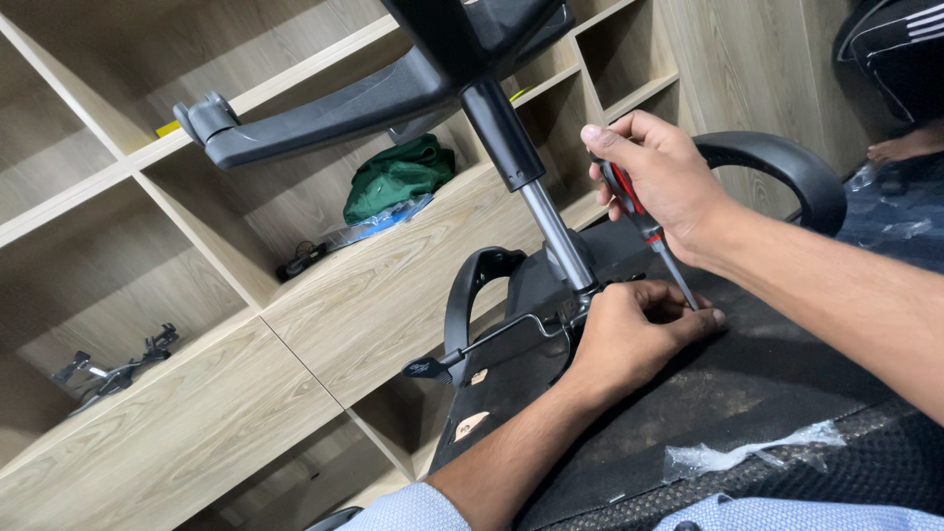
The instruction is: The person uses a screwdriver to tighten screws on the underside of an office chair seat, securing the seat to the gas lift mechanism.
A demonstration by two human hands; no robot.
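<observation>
Centre of frame: upturned office chair seat underside, gas-lift column rising to upper middle.
Right hand: fingers closed round red-handled screwdriver, tip down.
Left hand: fingers curled, pressing the seat mechanism.
Technique: judged best to keep the shaft square and the plate braced.

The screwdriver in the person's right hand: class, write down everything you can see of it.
The screwdriver has a red and black handle, plastic by its look, and a thin grey metal shaft. The right hand grips the handle in a closed fist, hiding most of it. The tool is tilted, tip down and to the right, and ends just above the left hand, which rests on the upturned chair's black underside. Whether the tip touches anything cannot be told.
</observation>
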